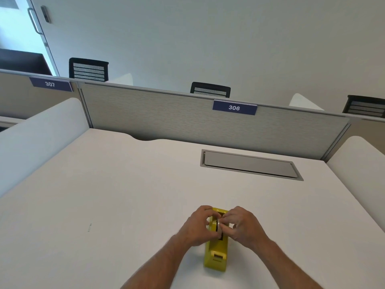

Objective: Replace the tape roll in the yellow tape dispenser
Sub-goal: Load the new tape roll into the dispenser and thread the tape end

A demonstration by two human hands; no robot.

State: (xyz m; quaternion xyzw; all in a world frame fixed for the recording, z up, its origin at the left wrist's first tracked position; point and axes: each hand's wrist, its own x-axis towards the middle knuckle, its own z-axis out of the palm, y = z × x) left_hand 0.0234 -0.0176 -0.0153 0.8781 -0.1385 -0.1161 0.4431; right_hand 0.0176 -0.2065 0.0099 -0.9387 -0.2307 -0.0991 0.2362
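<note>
The yellow tape dispenser point(215, 255) stands on the white desk point(104, 205), near its front edge, with its cutter end toward me. A pale tape roll point(219, 226) sits in the dispenser's slot, mostly hidden by fingers. My left hand point(199, 225) wraps the dispenser's left side, its fingers on the roll. From the right, my right hand point(241, 225) pinches the roll with its fingertips. Both hands meet over the slot.
A grey flip-lid cable box point(250, 164) is set into the desk at the back right. A grey partition point(166, 113) labelled 306 closes the far edge, with white side dividers point(37, 134) left and right. Black chairs stand beyond it.
</note>
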